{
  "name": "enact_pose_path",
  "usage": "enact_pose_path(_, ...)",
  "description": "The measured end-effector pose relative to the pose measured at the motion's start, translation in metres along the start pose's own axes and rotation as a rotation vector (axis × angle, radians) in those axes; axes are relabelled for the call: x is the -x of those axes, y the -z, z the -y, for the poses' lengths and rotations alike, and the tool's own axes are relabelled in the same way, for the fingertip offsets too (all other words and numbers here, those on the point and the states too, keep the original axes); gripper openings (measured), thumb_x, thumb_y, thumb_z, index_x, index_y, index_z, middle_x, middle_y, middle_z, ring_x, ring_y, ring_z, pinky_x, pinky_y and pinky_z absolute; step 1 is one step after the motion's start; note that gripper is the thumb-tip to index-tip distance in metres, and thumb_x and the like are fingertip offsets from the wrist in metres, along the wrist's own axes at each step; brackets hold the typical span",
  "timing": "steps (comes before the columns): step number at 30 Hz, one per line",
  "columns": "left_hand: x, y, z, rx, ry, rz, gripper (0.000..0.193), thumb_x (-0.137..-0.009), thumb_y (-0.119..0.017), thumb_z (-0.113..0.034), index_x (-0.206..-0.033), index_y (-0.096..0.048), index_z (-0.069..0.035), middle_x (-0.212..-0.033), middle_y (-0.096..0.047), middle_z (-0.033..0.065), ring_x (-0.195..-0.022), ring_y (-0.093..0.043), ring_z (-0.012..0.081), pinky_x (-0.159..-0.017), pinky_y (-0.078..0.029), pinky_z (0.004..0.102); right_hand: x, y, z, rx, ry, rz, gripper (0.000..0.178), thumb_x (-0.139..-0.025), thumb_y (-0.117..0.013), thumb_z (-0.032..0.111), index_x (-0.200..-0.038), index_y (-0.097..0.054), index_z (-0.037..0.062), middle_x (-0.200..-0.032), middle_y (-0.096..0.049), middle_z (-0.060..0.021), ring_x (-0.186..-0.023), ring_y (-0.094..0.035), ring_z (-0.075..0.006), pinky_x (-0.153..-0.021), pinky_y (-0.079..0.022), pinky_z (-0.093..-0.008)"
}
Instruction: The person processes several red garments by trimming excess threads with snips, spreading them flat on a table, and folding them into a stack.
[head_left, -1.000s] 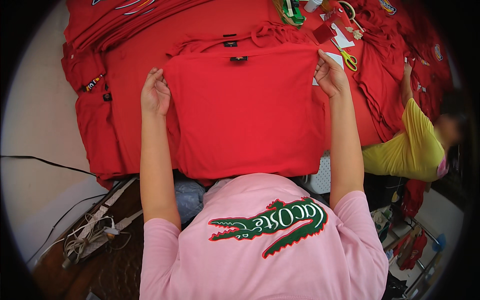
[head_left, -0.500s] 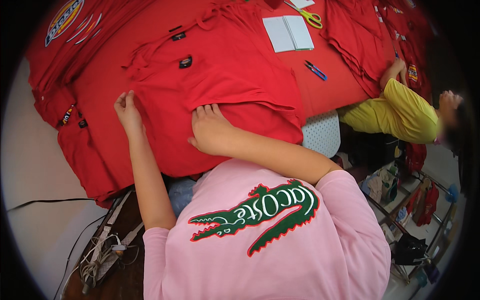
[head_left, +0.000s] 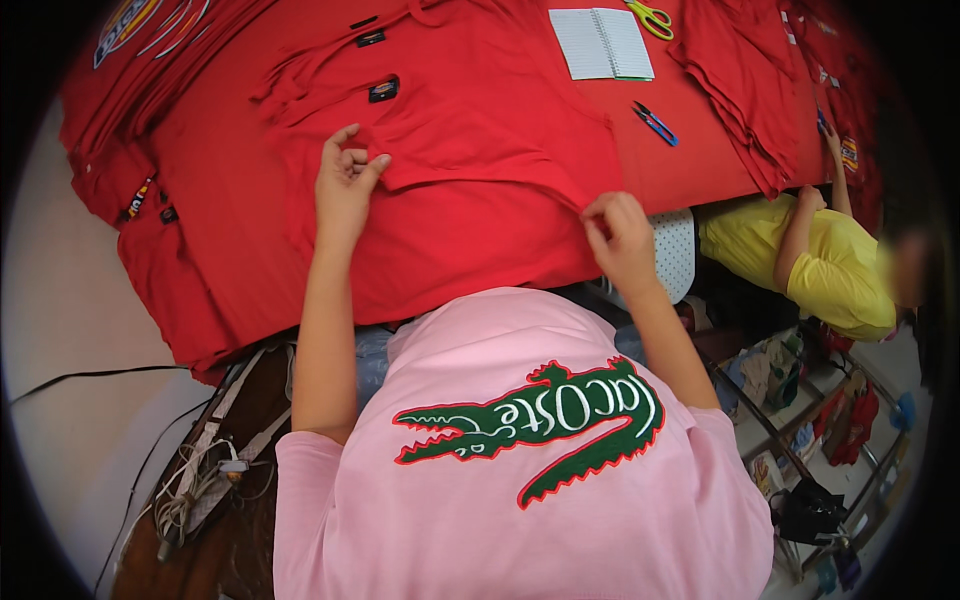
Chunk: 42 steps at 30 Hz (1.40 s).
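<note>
A red shirt (head_left: 470, 235) lies spread over the near edge of the table, with a fold line running across it. My right hand (head_left: 622, 235) pinches the shirt's edge at the right end of that fold. Over the shirt's left part is my left hand (head_left: 343, 190), its thumb and forefinger apart and nothing seen between them. A dark neck label (head_left: 383, 91) shows just beyond my left hand, and a second label (head_left: 370, 39) lies farther back.
A spiral notebook (head_left: 602, 45), yellow-green scissors (head_left: 652, 18) and blue thread snips (head_left: 655, 124) lie on the red-covered table. More red shirts (head_left: 745, 90) are heaped at right and left. A person in yellow (head_left: 800, 250) works at the right. Tangled cables (head_left: 190, 490) sit below left.
My right hand has moved right from the shirt's middle to the end of its fold. My left hand has gone rightward and farther forward, and its fingers have spread.
</note>
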<state>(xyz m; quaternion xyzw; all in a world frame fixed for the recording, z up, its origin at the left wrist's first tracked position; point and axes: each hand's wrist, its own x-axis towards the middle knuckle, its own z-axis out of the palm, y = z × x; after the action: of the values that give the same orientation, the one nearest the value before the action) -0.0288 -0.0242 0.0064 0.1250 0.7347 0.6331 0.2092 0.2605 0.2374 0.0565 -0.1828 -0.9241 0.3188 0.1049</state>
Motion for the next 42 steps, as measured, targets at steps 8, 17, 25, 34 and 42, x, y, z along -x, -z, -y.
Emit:
enact_pose_path(8, -0.019, 0.022, 0.004, 0.112, 0.114, 0.023, 0.042, -0.092, -0.074, -0.004, -0.127, -0.053, -0.001, -0.098, -0.071, 0.0040, -0.088, -0.067, 0.0100, -0.081, -0.052, 0.0235, 0.041, -0.034, -0.013, 0.081, 0.226, 0.018, 0.017, -0.075, -0.068, -0.002, -0.090, -0.066, 0.0059, -0.101, -0.063, -0.0094, -0.091, -0.062, -0.0300, -0.080, -0.052, -0.0405)
enact_pose_path(17, 0.014, 0.047, 0.005, 0.101, 0.044, -0.204, 0.027, -0.096, -0.069, -0.006, -0.121, -0.059, 0.001, -0.106, -0.069, 0.0068, -0.094, -0.065, 0.0110, -0.084, -0.052, 0.0235, -0.003, -0.014, 0.002, -0.144, 0.000, -0.052, 0.015, -0.083, -0.072, 0.002, -0.098, -0.068, 0.0056, -0.090, -0.065, -0.0103, -0.085, -0.063, -0.0259, -0.076, -0.051, -0.0356)
enact_pose_path(25, 0.114, 0.128, 0.060, -0.032, 0.075, -0.530, 0.012, -0.099, -0.067, -0.008, -0.109, -0.068, -0.003, -0.099, -0.070, 0.0019, -0.090, -0.063, 0.0087, -0.083, -0.050, 0.0229, -0.073, -0.020, -0.119, -0.436, -0.457, -0.389, 0.017, -0.090, -0.073, 0.006, -0.104, -0.067, -0.0001, -0.089, -0.068, -0.0032, -0.082, -0.063, -0.0110, -0.075, -0.051, -0.0255)
enact_pose_path(34, 0.184, 0.093, 0.066, 0.007, 0.203, -0.659, 0.022, -0.092, -0.077, -0.015, -0.106, -0.067, -0.001, -0.092, -0.068, 0.0008, -0.082, -0.059, 0.0080, -0.077, -0.049, 0.0231, -0.117, -0.066, 0.075, 0.187, 0.511, -0.204, 0.054, -0.082, -0.081, 0.023, -0.131, -0.060, 0.0118, -0.127, -0.061, -0.0128, -0.107, -0.065, -0.0312, -0.087, -0.052, -0.0381)
enact_pose_path(42, 0.199, 0.074, 0.028, -0.583, 0.093, -0.663, 0.026, -0.078, -0.084, -0.016, -0.097, -0.070, -0.005, -0.084, -0.067, 0.0061, -0.083, -0.063, 0.0234, -0.085, -0.047, 0.0390, -0.229, -0.051, 0.048, -0.442, -0.078, -0.058, 0.023, -0.100, -0.062, 0.008, -0.122, -0.066, 0.0060, -0.099, -0.071, -0.0090, -0.082, -0.072, -0.0136, -0.071, -0.057, -0.0273)
